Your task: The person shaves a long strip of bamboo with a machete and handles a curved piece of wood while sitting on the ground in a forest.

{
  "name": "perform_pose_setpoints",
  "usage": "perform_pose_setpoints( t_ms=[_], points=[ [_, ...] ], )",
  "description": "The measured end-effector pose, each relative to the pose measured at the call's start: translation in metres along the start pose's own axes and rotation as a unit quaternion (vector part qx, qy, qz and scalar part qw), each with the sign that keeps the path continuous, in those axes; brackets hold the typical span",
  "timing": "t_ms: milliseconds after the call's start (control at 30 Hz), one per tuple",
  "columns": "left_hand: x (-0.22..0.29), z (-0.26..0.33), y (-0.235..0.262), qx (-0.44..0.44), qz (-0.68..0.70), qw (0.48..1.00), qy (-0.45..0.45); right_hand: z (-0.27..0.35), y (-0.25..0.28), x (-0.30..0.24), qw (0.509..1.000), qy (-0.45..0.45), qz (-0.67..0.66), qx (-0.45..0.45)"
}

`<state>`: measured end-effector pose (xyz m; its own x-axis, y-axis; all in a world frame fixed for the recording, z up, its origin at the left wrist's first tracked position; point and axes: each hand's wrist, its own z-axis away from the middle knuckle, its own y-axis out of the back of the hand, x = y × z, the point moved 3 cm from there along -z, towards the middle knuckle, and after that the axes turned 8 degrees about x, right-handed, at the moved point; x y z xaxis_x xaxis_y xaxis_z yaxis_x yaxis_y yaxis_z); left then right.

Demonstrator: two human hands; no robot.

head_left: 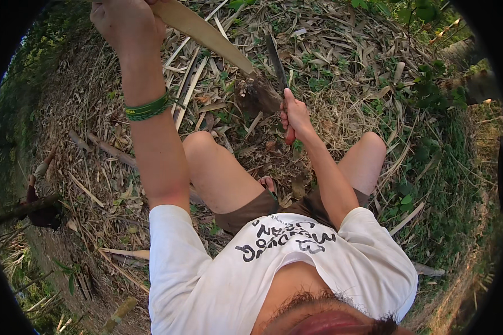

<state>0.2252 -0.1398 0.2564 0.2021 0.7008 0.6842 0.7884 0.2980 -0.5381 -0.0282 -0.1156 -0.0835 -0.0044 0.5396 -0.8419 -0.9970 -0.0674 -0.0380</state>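
Observation:
My left hand point(129, 25), on a raised arm at the upper left, is closed on the upper end of a long, pale, flat wooden slat point(209, 39). The picture's top edge cuts off part of that hand. The slat slants down to the right, and its tapered lower end meets a short, dark wood block point(256, 95) on the ground. In my right hand point(297, 117) is a machete, gripped by its reddish handle point(289, 135). Its dark blade point(275, 58) points up and away, beside the slat's end and apart from it.
Long pale strips point(191, 92) lie on the leaf litter left of the block. My bent knees point(202, 148) flank the working spot. A branch point(112, 149) rests on the ground at left. Green plants point(430, 89) grow on the right, near a trunk point(475, 86).

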Motion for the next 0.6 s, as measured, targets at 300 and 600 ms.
perform_pose_setpoints(
  t_ms=[300,600],
  points=[
    [-0.061,0.029,0.035,0.013,-0.105,0.993,0.055,0.017,0.028,0.004,0.999,0.020,0.050,0.007],
    [0.012,-0.005,0.045,-0.014,-0.016,0.999,-0.049,0.033,0.032,0.006,0.999,0.034,0.032,0.001]
  ],
)
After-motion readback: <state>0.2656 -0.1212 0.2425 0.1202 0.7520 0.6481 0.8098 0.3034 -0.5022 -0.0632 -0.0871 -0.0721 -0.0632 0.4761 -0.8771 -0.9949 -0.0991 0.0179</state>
